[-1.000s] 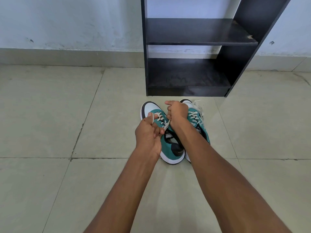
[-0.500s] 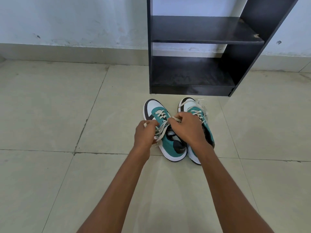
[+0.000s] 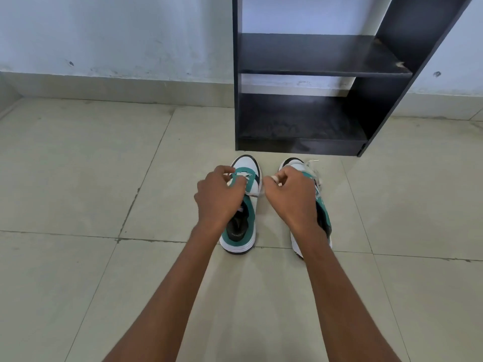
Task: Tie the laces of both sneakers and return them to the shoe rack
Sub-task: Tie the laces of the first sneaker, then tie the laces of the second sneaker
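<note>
Two teal, white and black sneakers stand side by side on the tiled floor, toes toward the black shoe rack [image 3: 300, 71]. My left hand [image 3: 218, 194] lies over the lace area of the left sneaker [image 3: 243, 231], fingers curled on its white laces. My right hand [image 3: 290, 194] is beside it, over the right sneaker [image 3: 322, 212], and pinches a lace end; a taut lace [image 3: 254, 195] runs between my hands. Loose white laces [image 3: 312, 168] lie on the right sneaker's toe.
The rack has two bare dark shelves and stands against a pale wall, just beyond the sneakers. Beige floor tiles [image 3: 78, 178] spread to the left and right. A skirting strip runs along the wall base.
My hands have drawn apart, pulling the left sneaker's lace taut between them. The right hand has shifted right over the right sneaker. The camera has moved closer to the rack.
</note>
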